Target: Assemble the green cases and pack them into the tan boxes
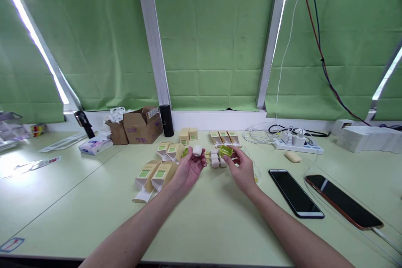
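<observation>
My left hand [190, 167] is closed on a small white rounded block [197, 150], raised above the table. A bit of green [185, 152] shows by its thumb; I cannot tell what it is. With thumb and fingers, my right hand [243, 169] grips a small green tray [225, 151], its hollow side toward me. Between the hands, several white rounded blocks [215, 162] sit in rows, partly hidden by the right hand. Small yellow pieces [207, 157] lie by the left fingertips. Left of my left hand stand several cream cartons with green labels [161, 174], some with flaps open.
More small cartons [224, 137] stand at the back. A cardboard box [143, 125] and a black cylinder [166, 120] are by the wall. On the right lie two phones [296, 192], a beige oval object [293, 157] and a power strip [298, 145] with cables.
</observation>
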`<state>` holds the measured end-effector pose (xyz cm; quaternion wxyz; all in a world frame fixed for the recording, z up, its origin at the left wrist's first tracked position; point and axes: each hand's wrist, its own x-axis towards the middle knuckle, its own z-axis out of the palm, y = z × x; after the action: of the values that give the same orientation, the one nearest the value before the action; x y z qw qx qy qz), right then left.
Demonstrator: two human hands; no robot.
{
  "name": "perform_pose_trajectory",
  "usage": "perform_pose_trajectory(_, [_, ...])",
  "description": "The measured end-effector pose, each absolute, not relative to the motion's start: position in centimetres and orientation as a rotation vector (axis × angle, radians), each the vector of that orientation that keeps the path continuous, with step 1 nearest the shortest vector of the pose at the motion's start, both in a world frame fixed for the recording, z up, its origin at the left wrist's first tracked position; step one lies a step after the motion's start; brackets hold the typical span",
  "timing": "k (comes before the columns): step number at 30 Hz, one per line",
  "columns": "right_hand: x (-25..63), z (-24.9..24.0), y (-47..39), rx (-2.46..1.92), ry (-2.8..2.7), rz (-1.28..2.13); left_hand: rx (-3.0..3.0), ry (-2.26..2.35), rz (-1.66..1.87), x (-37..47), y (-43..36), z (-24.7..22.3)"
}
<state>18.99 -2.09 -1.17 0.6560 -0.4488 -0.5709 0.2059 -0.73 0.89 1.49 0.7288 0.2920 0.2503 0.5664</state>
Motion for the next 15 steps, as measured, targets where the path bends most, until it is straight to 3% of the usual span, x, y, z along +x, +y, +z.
perform_pose_trajectory(4, [19.5,-1.0,-1.9,-1.030,-1.202,0.480,0.935,0.628,1.337,-0.7,1.2,0.5])
perform_pose_trajectory(8, [20.0,-0.8,-1.6,-1.027,-1.160,0.445,1.588,0.926,1.381,-0.2,0.9,-0.2])
perform_pose_trajectory(15, [20.2,-0.6,-1.5,-1.031,-1.135,0.448,2.535,1.047,1.176,2.1,-0.3,-0.6])
